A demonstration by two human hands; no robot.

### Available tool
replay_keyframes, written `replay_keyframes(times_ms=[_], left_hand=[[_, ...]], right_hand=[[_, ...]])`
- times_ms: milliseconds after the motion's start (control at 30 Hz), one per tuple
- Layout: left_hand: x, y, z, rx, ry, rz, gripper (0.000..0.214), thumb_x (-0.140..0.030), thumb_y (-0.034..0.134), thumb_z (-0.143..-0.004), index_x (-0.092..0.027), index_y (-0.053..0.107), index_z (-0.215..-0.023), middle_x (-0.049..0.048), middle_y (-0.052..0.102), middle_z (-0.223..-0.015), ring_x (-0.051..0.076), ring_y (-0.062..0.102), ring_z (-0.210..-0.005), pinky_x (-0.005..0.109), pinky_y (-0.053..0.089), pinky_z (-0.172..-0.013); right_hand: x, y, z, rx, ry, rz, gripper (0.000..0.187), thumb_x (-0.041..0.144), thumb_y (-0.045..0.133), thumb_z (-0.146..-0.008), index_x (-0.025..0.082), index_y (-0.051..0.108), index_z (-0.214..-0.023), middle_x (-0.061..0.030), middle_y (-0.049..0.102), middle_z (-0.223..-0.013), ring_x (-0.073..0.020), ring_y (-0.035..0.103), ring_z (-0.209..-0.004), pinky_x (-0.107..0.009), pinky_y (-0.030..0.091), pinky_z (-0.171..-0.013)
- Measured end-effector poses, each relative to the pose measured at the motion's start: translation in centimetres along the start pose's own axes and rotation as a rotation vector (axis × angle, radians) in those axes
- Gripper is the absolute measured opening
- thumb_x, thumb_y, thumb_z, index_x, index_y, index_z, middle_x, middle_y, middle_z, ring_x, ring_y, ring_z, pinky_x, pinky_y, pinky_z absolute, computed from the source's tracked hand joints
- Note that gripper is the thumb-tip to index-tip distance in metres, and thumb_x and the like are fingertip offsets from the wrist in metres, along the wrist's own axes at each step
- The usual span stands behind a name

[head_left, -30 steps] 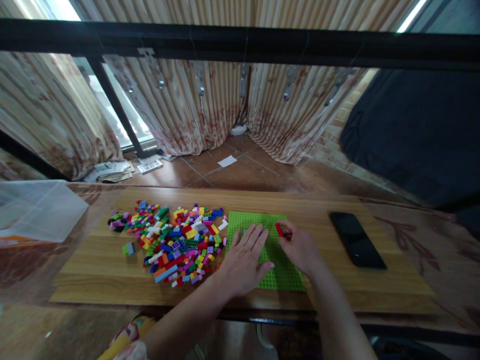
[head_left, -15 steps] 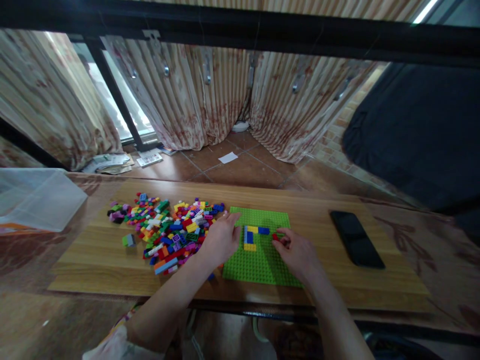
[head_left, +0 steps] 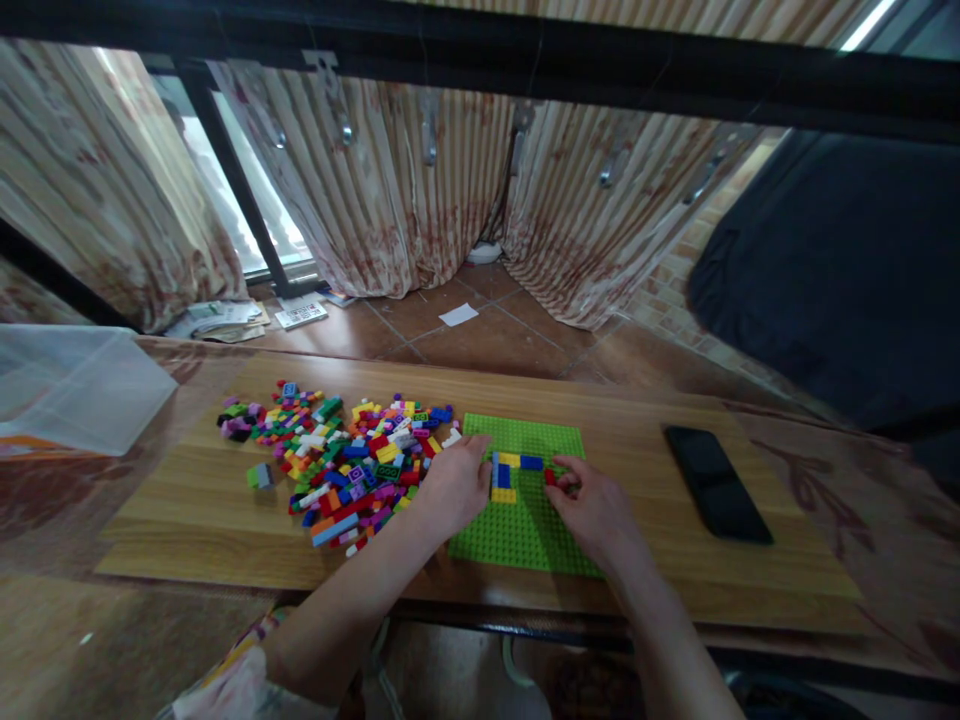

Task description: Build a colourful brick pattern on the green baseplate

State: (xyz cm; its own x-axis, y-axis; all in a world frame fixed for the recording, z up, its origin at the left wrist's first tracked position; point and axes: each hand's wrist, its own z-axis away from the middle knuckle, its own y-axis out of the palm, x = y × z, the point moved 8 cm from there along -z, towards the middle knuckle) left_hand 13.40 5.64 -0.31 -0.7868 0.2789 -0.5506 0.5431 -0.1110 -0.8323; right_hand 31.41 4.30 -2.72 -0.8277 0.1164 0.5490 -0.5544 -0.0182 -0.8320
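On the right part of the green baseplate (head_left: 517, 540), my right hand (head_left: 600, 510) pinches a small red brick (head_left: 550, 477) between thumb and fingertips. Just left of it, a blue brick (head_left: 532, 463) is joined in line with a yellow brick (head_left: 510, 460). A light-blue brick (head_left: 495, 470), another blue brick (head_left: 504, 478) and a lower yellow brick (head_left: 504, 495) make up the rest of the shape. My left hand (head_left: 454, 488) rests over the plate's left edge, fingers stretched toward the light-blue brick. Whether it touches that brick I cannot tell.
A pile of mixed bricks (head_left: 352, 465) spreads left of the plate, with a grey and green piece (head_left: 260, 476) apart from it. A black phone (head_left: 716, 485) lies on the right of the wooden table (head_left: 202, 540). A clear plastic bin (head_left: 82, 385) stands far left.
My left hand has moved right and slightly down, closer to the joined bricks. The right hand keeps the red brick at nearly the same spot. The view has shifted slightly.
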Motion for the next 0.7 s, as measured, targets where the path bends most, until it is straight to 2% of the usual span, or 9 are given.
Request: replay_keyframes(times_ms=[233,700], left_hand=[[-0.1,0.4,0.1,0.01,-0.001,0.025,0.036,-0.015,0.048,-0.083,-0.013,0.055,-0.118,0.0109,0.065,-0.107,0.021,0.062,-0.098,0.034,0.049,-0.09],[-0.1,0.9,0.1,0.019,0.018,0.027,0.038,-0.015,0.049,-0.081,-0.012,0.055,-0.119,0.0107,0.065,-0.108,0.021,0.061,-0.099,0.034,0.049,-0.091]], right_hand=[[-0.2,0.4,-0.1,0.017,0.001,-0.112,0.034,0.028,0.057,-0.076,0.017,0.063,-0.107,-0.0016,0.068,-0.074,-0.0171,0.061,-0.064,-0.03,0.044,-0.065],[0.9,1.0,0.0,0.013,-0.009,-0.083,0.038,0.027,0.06,-0.074,0.016,0.06,-0.11,-0.0005,0.067,-0.071,-0.0167,0.061,-0.064,-0.03,0.045,-0.065]])
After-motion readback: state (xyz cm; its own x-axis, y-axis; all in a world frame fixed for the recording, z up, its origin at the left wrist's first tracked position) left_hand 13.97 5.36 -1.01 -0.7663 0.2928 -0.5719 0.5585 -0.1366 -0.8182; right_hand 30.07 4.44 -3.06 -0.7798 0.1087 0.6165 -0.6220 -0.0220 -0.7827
